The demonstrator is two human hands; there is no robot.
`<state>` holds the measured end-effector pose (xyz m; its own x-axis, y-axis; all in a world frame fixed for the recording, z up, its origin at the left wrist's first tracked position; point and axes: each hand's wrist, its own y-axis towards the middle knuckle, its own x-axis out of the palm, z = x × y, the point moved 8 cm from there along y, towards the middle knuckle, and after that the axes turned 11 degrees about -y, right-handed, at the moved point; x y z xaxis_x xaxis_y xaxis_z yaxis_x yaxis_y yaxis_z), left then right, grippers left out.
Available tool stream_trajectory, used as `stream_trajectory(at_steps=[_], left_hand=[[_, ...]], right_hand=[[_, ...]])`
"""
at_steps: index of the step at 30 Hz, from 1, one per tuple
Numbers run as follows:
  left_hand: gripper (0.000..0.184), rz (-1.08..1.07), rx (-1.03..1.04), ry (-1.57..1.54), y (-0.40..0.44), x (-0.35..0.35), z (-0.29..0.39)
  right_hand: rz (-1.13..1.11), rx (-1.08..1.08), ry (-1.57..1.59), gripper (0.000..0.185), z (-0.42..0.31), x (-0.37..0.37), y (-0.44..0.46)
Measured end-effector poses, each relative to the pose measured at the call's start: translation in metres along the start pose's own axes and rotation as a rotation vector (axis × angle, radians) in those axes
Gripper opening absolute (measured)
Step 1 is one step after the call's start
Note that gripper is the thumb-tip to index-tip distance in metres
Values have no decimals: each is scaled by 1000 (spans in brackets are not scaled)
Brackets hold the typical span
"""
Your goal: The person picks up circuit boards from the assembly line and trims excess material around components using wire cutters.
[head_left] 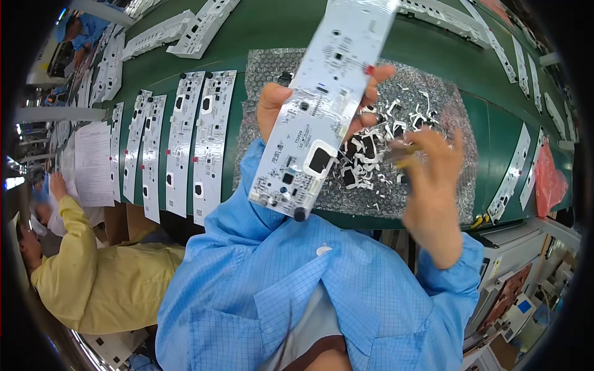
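White-faced and glossy, the circuit board (297, 133) is held up at a tilt over the bubble wrap (266, 69), its end with the black knob (300, 214) nearest the wearer's chest. From my end of the link I see the left hand (271, 111) gripping it across the width, thumb at one edge and fingers curled around the other. Beside it, apart from the board, the right hand (433, 185) is blurred; its bent fingers look narrowed on a small dark-and-yellow object (403, 153), which I cannot identify. I judge the step in hand as small detail work on this board, the next move calling for a firm left grip and a careful right-hand approach. Below lie loose black and white scraps (369, 151) on the wrap. Farther out on the green bench (266, 28), I see more boards (213, 145) standing in a row to the left, a red plastic bag (549, 179) to the right, and a co-worker's hand (58, 185) near a printed sheet (93, 161).
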<state>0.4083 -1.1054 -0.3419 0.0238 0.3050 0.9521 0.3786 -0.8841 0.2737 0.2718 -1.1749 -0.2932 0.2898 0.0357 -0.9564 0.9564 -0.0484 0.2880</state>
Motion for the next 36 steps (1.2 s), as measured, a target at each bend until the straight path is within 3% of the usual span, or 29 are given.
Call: stream_trajectory(at_steps=[3,6,10,12,19,28,34,36], left_hand=[[103,125,34,234,-6,-14,14],[96,191,69,224,-13,-19,15],[90,251,89,172,-18,-20,14],[90,253,92,181,-19,-18,13],[87,270,107,115,-22,-15,5],[87,251,30,87,-19,-16,5],[90,224,43,51,-17,-18,5],[89,240,32,40,-16,-21,1]], right_hand=[[-14,-46,-59,31,-23,29,-4],[-17,-17,-28,45,-27,24,0],[-53,-48,-95,41,-29,27,3],[-15,-84,-127,28,-30,25,4],[-61,-189,-232,24,-36,23,3],[-211,-262,-35,19,-37,36,-3],[-191,-288,20,16,-32,30,7],[-77,-296,-92,19,-32,23,12]])
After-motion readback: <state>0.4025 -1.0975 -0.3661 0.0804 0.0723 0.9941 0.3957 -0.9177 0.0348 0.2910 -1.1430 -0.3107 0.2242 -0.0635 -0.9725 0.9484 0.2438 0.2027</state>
